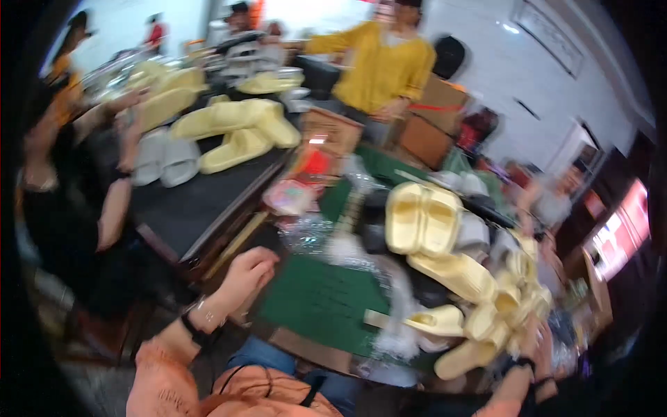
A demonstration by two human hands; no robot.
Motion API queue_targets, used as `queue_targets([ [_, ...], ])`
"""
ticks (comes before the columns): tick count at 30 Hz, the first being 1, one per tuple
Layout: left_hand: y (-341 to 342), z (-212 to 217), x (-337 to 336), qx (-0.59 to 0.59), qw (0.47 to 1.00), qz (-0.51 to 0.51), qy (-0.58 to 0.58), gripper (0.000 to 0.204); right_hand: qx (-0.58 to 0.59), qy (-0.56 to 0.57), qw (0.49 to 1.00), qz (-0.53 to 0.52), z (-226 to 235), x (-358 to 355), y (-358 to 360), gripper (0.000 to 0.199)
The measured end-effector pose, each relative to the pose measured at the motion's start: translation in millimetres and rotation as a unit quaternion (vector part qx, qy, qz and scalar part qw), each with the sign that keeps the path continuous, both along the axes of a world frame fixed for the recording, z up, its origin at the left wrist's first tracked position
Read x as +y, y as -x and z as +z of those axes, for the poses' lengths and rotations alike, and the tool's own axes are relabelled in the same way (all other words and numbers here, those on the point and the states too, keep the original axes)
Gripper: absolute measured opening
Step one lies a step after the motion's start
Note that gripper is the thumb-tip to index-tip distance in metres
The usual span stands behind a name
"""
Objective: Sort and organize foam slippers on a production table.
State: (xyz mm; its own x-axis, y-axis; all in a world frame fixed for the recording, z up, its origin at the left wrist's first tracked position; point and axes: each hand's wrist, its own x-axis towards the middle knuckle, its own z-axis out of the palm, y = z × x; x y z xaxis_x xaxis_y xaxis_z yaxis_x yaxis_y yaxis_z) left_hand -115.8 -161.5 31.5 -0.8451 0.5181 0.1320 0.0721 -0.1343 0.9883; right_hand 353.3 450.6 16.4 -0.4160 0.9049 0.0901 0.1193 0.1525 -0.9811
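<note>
Left hand (244, 274) rests at the green mat's (316, 302) left edge — fingers curled together, empty. Right hand (531, 347) reaches into the yellow slippers (486, 313) piled rightward; its grip cannot be told — blurred.

Bare green mat (316, 299) ahead, yellow slippers (458, 274) crowding its right.

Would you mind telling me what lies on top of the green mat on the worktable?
On the green mat lie crumpled clear plastic bags and, toward its right edge, pale yellow slippers. The left hand rests at its near-left corner. The mat beneath that pile is hidden.
</note>
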Motion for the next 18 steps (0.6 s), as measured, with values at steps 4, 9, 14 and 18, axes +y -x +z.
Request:
queue_targets([
  [4, 74, 36, -29, 0.126, 0.984, 0.101, 0.073, 0.013, 0.059, 0.069, 0.993, 0.081, 57, -88, 94, 0.04],
  [9, 177, 27, -118, 0.027, 0.939, 0.313, 0.136, 0.018, -0.024, -0.161, 0.979, 0.12, 41, -102, 161, 0.039],
  [14, 235, 10, -158, -0.183, 0.918, 0.349, 0.043, 0.044, -0.104, -0.39, 0.911, 0.08, 19, -110, 155, 0.038],
  [18, 254, 29, -100, -0.085, 0.882, 0.452, -0.098, 0.055, -0.199, -0.552, 0.81, 0.002, -2, -127, 85, 0.038],
])
